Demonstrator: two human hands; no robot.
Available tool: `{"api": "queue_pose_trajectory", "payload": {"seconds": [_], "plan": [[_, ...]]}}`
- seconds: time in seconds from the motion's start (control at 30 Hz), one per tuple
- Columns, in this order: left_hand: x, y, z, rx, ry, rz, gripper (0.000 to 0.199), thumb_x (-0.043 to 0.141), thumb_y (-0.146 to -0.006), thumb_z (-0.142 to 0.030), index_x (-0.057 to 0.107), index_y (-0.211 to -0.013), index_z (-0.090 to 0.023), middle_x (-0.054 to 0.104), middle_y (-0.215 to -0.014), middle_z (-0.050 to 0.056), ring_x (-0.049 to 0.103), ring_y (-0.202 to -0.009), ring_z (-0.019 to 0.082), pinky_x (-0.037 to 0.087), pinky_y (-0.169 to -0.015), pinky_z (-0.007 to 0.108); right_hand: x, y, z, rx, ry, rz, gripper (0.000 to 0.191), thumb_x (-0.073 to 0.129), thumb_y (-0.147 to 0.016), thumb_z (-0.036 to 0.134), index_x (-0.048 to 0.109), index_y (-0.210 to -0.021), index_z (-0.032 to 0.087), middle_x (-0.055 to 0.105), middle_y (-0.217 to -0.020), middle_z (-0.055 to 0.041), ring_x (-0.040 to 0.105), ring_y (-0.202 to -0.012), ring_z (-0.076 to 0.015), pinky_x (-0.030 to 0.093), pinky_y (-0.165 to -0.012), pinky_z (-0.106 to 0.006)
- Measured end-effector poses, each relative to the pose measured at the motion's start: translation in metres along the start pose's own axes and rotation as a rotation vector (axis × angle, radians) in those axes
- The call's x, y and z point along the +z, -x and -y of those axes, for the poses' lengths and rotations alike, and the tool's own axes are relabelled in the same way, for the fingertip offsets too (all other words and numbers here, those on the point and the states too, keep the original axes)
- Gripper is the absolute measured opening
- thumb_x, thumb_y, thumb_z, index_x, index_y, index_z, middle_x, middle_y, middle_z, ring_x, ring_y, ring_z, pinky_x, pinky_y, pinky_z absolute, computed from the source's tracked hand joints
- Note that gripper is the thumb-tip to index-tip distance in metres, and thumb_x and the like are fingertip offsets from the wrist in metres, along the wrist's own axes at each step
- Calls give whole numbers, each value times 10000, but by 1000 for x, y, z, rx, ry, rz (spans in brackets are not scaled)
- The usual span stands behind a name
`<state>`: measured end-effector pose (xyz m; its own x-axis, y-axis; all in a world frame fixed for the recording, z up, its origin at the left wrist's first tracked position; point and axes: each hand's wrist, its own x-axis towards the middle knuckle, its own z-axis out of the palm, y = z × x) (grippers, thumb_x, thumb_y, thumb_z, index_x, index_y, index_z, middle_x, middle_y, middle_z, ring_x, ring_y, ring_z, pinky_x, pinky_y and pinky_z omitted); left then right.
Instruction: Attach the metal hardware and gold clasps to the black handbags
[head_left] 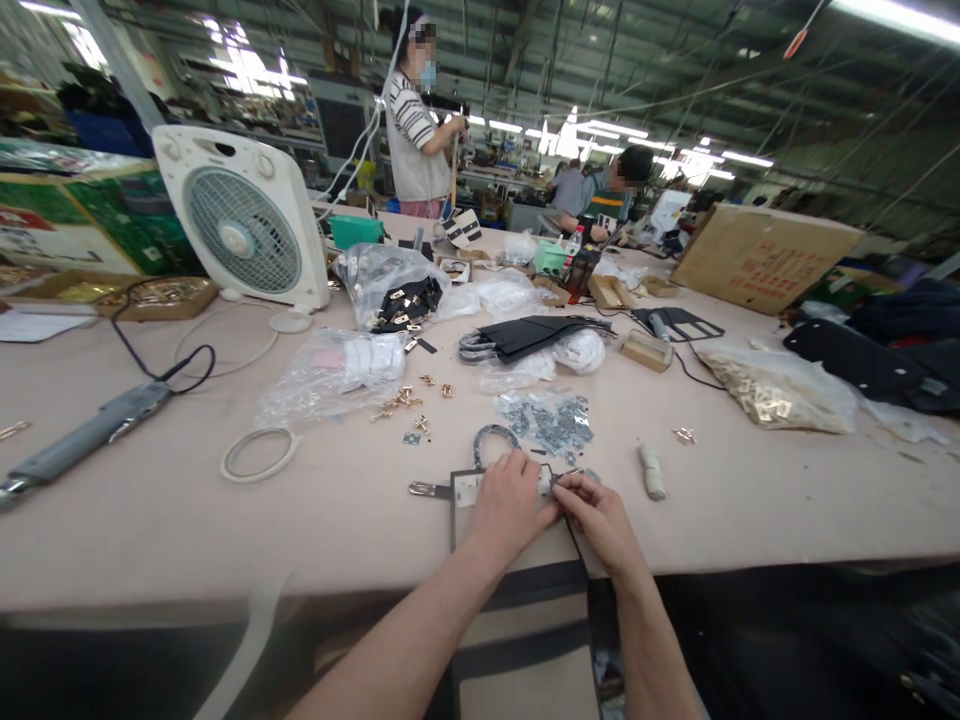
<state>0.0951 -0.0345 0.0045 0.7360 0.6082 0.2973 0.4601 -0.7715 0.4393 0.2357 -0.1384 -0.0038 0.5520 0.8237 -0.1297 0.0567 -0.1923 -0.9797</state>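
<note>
A long beige and black bag panel (525, 640) hangs over the table's front edge, its upper end lying on the table. My left hand (510, 505) rests on that upper end, fingers bent and pressed onto it below a curved dark handle (495, 436). At the panel's upper right corner my right hand (596, 510) pinches something small that I cannot make out. A strap with a metal piece (429, 490) sticks out on the left side. Just beyond the hands lies a pile of small grey metal plates (551, 422).
A grey electric screwdriver (97, 435) and a tape roll (259, 455) lie left, near a white fan (244, 220). Gold fittings (401, 402), plastic bags (337, 365) and black straps (525, 338) lie beyond. A rolled bundle (652, 472) lies right. Two people work across the table.
</note>
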Motion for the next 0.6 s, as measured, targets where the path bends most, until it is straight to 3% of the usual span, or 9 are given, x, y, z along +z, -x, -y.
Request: {"api": "queue_pose_trajectory", "payload": {"seconds": [0.17,0.33,0.6], "plan": [[-1,1,1,11,2,9,398,784,-836,-449,640,-1109,-198,592,-1119,89,580,-1060,291,515,-915,433,-3,-6,-2,-45,98,51,278,799,-801,484,779,-848,211,734,-838,-40,637,-814,-224,476,-758,-325],[-1,1,1,2,-6,14,359,771,-842,-424,641,-1088,-197,595,-1109,89,577,-1067,291,515,-912,431,-2,-9,-2,-61,197,10,255,787,-787,467,802,-843,218,779,-921,-59,674,-949,-270,481,-903,-365],[-1,0,1,-1,-6,21,412,787,-839,-491,638,-1085,-197,600,-1118,88,579,-1067,296,517,-919,440,2,-21,-6,-3,210,4,273,745,-783,458,760,-784,186,740,-786,-51,634,-779,-234,473,-758,-343]]}}
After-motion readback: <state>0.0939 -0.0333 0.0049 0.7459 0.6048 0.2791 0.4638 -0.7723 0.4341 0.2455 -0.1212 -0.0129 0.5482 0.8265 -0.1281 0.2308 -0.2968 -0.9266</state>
